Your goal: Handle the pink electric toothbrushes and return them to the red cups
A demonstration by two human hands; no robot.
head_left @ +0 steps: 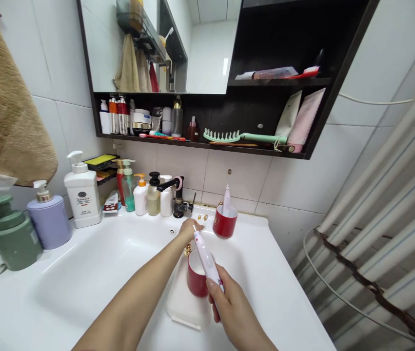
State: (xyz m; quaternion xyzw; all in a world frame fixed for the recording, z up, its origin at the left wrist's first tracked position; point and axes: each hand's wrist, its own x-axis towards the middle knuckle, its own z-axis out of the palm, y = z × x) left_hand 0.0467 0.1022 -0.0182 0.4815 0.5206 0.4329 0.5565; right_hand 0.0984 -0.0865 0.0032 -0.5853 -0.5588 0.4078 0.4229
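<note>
My right hand (225,297) is closed around a pale pink electric toothbrush handle (204,253), tilted with its bare metal shaft pointing up and away. No brush head sits on the shaft. Behind it my left hand (189,228) reaches to the back of the sink, its fingers closed and partly hidden. Small white-and-yellow pieces (205,218) lie right at its fingertips; what the fingers grip is unclear. Below the handle a red cup (196,282) stands on a white tray (183,304) in the basin. A second red cup (225,226) on the back ledge holds a pale toothbrush (227,201).
A black faucet (178,197) rises behind the basin (83,273). Several pump bottles (83,195) line the left and back edges. The dark cabinet shelf (192,143) overhangs, carrying a green hairbrush (244,136). White pipes (368,209) and a cable run along the right.
</note>
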